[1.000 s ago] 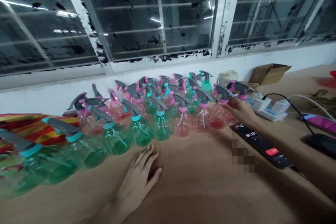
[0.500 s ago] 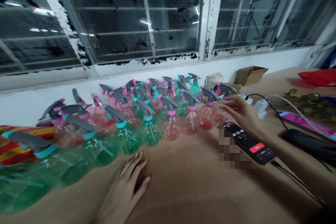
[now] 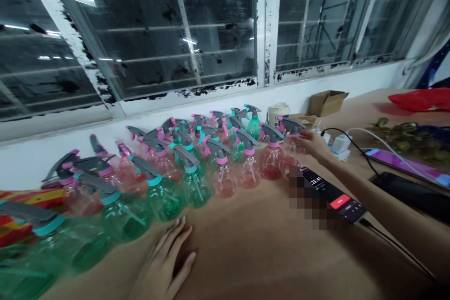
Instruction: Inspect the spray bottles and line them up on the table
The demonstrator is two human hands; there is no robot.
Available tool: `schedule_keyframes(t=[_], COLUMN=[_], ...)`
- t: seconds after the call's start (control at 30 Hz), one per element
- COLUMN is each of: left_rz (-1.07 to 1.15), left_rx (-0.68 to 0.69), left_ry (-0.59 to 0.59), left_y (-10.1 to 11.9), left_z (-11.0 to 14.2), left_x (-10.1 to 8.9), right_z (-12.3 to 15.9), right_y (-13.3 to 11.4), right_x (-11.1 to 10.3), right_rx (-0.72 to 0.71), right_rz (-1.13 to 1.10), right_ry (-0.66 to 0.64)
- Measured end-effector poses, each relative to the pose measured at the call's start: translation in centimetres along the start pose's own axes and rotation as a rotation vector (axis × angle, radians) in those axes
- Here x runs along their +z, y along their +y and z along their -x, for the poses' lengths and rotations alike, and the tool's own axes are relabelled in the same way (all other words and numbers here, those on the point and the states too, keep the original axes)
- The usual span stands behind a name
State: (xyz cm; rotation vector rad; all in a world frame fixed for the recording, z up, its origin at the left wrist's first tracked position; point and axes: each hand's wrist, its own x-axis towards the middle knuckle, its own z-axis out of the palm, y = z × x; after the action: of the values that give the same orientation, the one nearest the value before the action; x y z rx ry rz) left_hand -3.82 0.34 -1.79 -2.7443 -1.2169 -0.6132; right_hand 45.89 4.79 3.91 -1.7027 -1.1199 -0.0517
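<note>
Several green and pink spray bottles with grey triggers stand in rows on the brown table (image 3: 267, 253) under the window. My left hand (image 3: 168, 262) lies flat on the table, fingers stretched toward a green spray bottle (image 3: 163, 197). My right hand (image 3: 312, 143) reaches far right and wraps its fingers round a pink spray bottle (image 3: 293, 143) at the end of the row. A phone (image 3: 333, 194) with a running timer lies beside my right forearm.
A white power strip with chargers (image 3: 337, 143) and cables sits right of the bottles. A second phone (image 3: 408, 166), a dark pad (image 3: 411, 192), a cardboard box (image 3: 326, 101), a white tub (image 3: 277, 112) and striped cloth (image 3: 21, 211) lie around.
The view has swung to the right, so everything shifted left in the picture. My right hand stays at the rightmost pink bottle; my left hand stays flat on the table.
</note>
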Motion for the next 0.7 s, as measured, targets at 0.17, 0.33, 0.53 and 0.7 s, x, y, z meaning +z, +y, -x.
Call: schedule_keyframes(t=[0.17, 0.33, 0.53, 0.7], left_rz=[-0.008, -0.043, -0.047, -0.033], left_rx=[0.011, -0.001, -0.009, -0.013], left_ry=[-0.013, 0.019, 0.111, 0.076], left_y=[0.1, 0.2, 1.1, 0.8], left_z=[0.0, -0.1, -0.9, -0.8], left_x=[-0.3, -0.2, -1.0, -0.5], right_z=[0.5, 3.1, 8.9, 13.0], right_y=[-1.4, -4.1, -8.5, -13.4], right_x=[-0.9, -4.6, -7.2, -4.9], right_rx=[0.061, 0.035, -0.007, -0.085], right_rz=[-0.023, -0.009, -0.059, -0.346], right_ry=[0.088, 0.179, 0.008, -0.278])
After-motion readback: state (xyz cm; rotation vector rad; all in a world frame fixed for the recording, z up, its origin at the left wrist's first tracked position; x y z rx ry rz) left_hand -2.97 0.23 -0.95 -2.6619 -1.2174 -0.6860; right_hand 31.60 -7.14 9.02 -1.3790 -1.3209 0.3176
